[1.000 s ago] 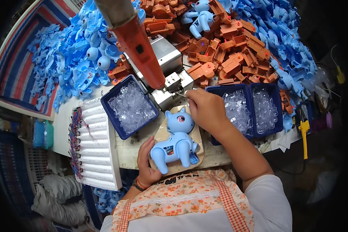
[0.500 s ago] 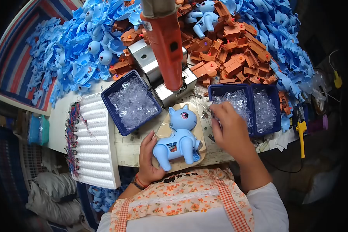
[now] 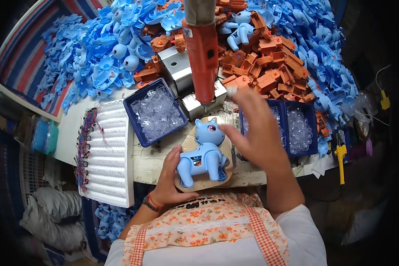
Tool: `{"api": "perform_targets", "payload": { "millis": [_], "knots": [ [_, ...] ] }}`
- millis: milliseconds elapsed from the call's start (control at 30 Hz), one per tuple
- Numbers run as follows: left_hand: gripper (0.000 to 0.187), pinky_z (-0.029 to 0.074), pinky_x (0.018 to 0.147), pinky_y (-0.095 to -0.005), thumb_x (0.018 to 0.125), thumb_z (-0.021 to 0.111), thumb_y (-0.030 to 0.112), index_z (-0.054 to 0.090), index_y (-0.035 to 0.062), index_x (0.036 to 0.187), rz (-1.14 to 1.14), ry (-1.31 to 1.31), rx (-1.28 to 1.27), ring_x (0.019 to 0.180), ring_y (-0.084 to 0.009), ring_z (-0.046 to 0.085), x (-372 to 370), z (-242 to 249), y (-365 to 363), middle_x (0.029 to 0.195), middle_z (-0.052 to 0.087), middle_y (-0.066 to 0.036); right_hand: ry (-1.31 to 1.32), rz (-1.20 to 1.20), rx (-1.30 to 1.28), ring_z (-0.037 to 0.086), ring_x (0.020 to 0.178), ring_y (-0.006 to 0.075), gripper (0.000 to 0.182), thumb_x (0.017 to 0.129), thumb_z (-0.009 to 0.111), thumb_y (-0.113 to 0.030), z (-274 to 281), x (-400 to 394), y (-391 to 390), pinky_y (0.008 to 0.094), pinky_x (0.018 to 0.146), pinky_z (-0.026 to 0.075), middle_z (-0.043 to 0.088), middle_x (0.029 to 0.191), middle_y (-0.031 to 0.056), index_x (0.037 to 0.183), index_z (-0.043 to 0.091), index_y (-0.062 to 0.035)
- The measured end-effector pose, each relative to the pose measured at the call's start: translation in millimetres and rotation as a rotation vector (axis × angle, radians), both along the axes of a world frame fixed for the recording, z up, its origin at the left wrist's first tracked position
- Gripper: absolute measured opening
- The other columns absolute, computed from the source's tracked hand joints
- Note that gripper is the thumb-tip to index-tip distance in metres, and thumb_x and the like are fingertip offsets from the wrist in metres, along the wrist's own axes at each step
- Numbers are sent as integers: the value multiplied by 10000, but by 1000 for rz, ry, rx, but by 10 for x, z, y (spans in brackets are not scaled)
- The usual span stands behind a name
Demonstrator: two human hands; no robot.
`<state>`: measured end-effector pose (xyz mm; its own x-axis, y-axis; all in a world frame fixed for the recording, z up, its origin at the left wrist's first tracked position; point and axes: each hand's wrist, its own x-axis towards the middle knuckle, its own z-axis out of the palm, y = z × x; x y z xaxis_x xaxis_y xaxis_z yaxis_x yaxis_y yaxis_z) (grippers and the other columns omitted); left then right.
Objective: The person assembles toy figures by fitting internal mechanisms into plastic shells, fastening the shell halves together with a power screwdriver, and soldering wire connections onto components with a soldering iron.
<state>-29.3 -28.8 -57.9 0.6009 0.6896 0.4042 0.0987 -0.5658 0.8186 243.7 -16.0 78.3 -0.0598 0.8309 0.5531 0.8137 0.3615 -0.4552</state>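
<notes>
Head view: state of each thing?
Pony toy: lying on its side, opening uncovered
Screwdriver: upright, tip down; power unclear
Left blue bin: filled with clear parts
Right blue bins: holding clear parts
Foam tray: wires along left edge
Left hand: beside toy
Right hand: raised, blurred

We have blue toy pony lying on side, pink eye up, legs toward us, flank opening baring inner parts; rump just beside our left hand, head near our right hand.
</notes>
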Motion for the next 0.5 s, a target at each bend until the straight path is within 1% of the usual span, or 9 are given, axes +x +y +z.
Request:
{"api": "perform_targets", "payload": {
  "millis": [33, 100, 133, 200, 233, 300, 333, 400, 500],
  "knots": [
    [1167, 288, 1154, -502, 635, 913, 349, 236, 99, 1552, 1, -2, 5, 1434, -427, 302, -9, -3, 2, 1547, 296, -256, 71, 77, 150, 606, 1115, 335, 693, 728, 832, -190, 115, 1, 185, 391, 911, 512, 570, 1252, 147, 1333, 518, -62],
    [1262, 271, 1164, -511, 605, 935, 382, 168, 133, 1576, -5, 78, 8, 1446, -427, 277, -24, -3, 15, 1563, 269, -247, 287, 184, 221, 584, 1168, 233, 724, 740, 859, -221, 229, -136, 548, 366, 933, 499, 563, 1308, 121, 1349, 508, -47],
    [1262, 271, 1164, -511, 605, 935, 382, 168, 133, 1576, -2, 78, 18, 1446, -427, 277, -23, -12, 24, 1563, 269, -247, 286, 189, 231, 584, 1168, 233, 724, 740, 859, -221, 296, -237, 703, 366, 933, 499, 563, 1308, 121, 1349, 508, -47],
    [1267, 272, 1165, -514, 597, 939, 376, 172, 127, 1573, 10, 68, 78, 1443, -429, 283, -1, -29, 25, 1562, 276, -242, 674, 465, -3, 604, 1117, 172, 650, 801, 831, -207, 408, -414, 943, 341, 913, 509, 600, 1265, 104, 1339, 515, -27],
    [1253, 270, 1166, -514, 600, 939, 368, 183, 121, 1568, 13, 68, 86, 1441, -429, 285, 15, -17, 25, 1559, 281, -242, 670, 475, -1, 604, 1117, 172, 650, 801, 831, -207, 424, -449, 1011, 341, 913, 509, 600, 1265, 104, 1339, 515, -27],
    [1244, 269, 1167, -515, 602, 937, 365, 190, 116, 1564, 32, 80, 81, 1439, -430, 287, 38, 24, -1, 1557, 283, -242, 804, 487, -44, 635, 1022, 145, 550, 858, 776, -165, 391, -523, 1125, 312, 892, 517, 654, 1125, 81, 1327, 526, -24],
    [1234, 268, 1168, -516, 604, 935, 363, 198, 111, 1560, 40, 94, 72, 1438, -431, 289, 51, 37, -7, 1555, 286, -242, 730, 434, 95, 669, 930, 145, 500, 873, 747, -132, 336, -535, 1164, 292, 822, 548, 679, 1021, 56, 1314, 536, -23],
    [1221, 264, 1170, -518, 603, 933, 357, 210, 96, 1552, 52, 74, 76, 1435, -435, 292, 71, 36, -19, 1547, 297, -243, 842, 337, 103, 681, 910, 141, 471, 879, 736, -131, 325, -556, 1091, 268, 751, 568, 677, 1032, 59, 1296, 542, -29],
    [1219, 265, 1170, -519, 606, 929, 365, 209, 88, 1550, 58, 82, 87, 1437, -435, 286, 102, 41, -29, 1540, 301, -242, 793, 258, 334, 683, 854, 117, 427, 894, 720, -104, 125, -447, 1162, 240, 696, 567, 684, 999, 44, 1273, 533, -39]
  ]
}}
